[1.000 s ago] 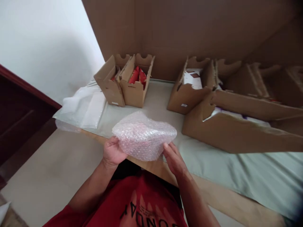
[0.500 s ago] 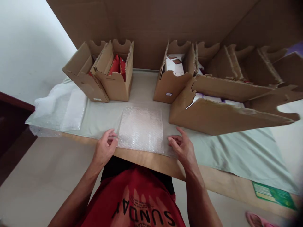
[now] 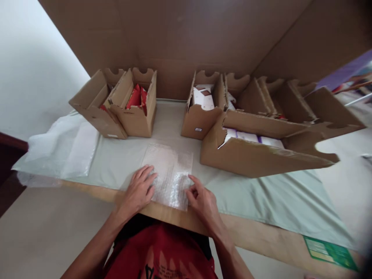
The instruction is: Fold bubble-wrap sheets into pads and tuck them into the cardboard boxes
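A person stands at a desk (image 3: 255, 234) covered by a pale green cloth (image 3: 276, 197). A bubble wrap sheet (image 3: 171, 162) lies flat on the cloth near the front edge. The left hand (image 3: 138, 192) presses on it, fingers (image 3: 147, 174) spread flat. The right hand (image 3: 203, 201) touches its right edge, fingers loosely apart. Open cardboard boxes (image 3: 135, 114) stand behind.

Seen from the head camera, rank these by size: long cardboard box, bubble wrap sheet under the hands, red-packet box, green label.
1. long cardboard box
2. bubble wrap sheet and red-packet box: these look alike, and the sheet lies nearer, so they are left unranked
3. green label
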The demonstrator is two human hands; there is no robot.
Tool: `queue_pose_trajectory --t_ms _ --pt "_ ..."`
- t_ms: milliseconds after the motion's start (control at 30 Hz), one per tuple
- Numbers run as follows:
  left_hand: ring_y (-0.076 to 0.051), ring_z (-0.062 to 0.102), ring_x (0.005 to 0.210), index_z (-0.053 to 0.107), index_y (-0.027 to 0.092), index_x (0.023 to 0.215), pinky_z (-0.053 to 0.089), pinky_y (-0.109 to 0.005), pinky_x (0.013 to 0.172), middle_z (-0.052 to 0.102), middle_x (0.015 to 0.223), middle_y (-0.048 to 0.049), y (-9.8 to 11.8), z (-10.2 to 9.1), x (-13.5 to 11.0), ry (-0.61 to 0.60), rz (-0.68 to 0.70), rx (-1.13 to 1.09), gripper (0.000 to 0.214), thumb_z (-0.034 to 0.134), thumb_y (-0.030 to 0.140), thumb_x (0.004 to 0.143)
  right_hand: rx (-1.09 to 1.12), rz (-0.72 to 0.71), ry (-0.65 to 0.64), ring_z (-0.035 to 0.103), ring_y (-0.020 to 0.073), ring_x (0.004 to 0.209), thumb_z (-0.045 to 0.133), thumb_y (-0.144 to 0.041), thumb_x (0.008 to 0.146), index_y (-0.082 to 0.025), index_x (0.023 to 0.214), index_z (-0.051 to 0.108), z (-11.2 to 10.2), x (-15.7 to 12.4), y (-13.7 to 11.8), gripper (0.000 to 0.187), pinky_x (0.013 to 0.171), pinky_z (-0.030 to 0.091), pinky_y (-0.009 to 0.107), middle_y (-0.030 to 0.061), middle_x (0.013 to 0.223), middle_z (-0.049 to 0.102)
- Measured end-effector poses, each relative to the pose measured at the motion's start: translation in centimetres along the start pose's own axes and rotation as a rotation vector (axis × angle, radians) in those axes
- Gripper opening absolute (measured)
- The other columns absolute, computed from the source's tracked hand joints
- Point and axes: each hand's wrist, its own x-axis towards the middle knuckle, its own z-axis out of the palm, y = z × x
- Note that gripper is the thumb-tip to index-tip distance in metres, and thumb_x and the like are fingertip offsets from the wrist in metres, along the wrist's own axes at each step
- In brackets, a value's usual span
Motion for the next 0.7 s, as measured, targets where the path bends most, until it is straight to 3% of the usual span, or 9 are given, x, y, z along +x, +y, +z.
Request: queue_pose_trajectory --t_ms 167,367,500,600,700 --pt "-0.033 0.052 0.138 0.069 0.02 0.126 0.048 -0.058 0.112 0.064 0.142 -0.0135 -1.5 -0.3 0.0 0.068 0.071 -0.005 0.052 0.047 0.005 0.082 0.117 -0.047 -0.085 0.069 0.02 0.068 0.051 -0.026 0.091 -0.022 0.134 0.063 -0.3 -1.2 -0.8 0.045 0.068 0.051 0.032 -0.0004 0.077 0.075" --pt "-0.035 0.045 0.146 0.066 0.019 0.131 0.039 -0.061 0.119 0.058 0.149 -0.0144 0.3 -2.5 -0.3 0.001 0.121 -0.114 0.05 0.051 0.009 0.084 0.158 -0.042 -0.019 0.071 0.0207 0.077 0.052 -0.03 0.095 -0.023 0.124 0.067 -1.7 -1.0 0.0 0.034 0.074 0.056 0.033 0.0034 0.088 0.076" --pt "-0.035 0.044 0.147 0.065 0.017 0.134 0.04 -0.058 0.119 0.057 0.15 -0.0163 1.1 -2.8 1.0 -0.032 0.054 -0.122 0.045 0.052 0.015 0.091 -0.021 -0.285 0.085 0.066 0.0293 0.116 0.051 -0.027 0.096 -0.019 0.127 0.067 -1.1 1.6 -1.1 0.035 0.1 0.054 0.046 0.0139 0.126 0.071" --pt "-0.035 0.04 0.15 0.06 0.014 0.139 0.036 -0.056 0.122 0.052 0.155 -0.0185 1.2 -2.0 3.2 -0.101 0.033 -0.076 0.048 0.052 0.016 0.092 -0.174 -0.473 0.01 0.054 0.0315 0.136 0.052 -0.02 0.094 -0.016 0.137 0.061 0.8 4.6 -3.7 0.044 0.107 0.049 0.05 0.0169 0.147 0.059" --pt "-0.034 0.037 0.152 0.059 0.013 0.141 0.032 -0.055 0.124 0.049 0.158 -0.0182 0.5 -1.3 4.8 -0.176 0.018 -0.039 0.048 0.056 0.02 0.093 -0.3 -0.537 -0.086 0.048 0.0313 0.143 0.053 -0.024 0.097 -0.015 0.142 0.058 2.3 6.9 -4.9 0.046 0.109 0.047 0.05 0.0172 0.152 0.055"
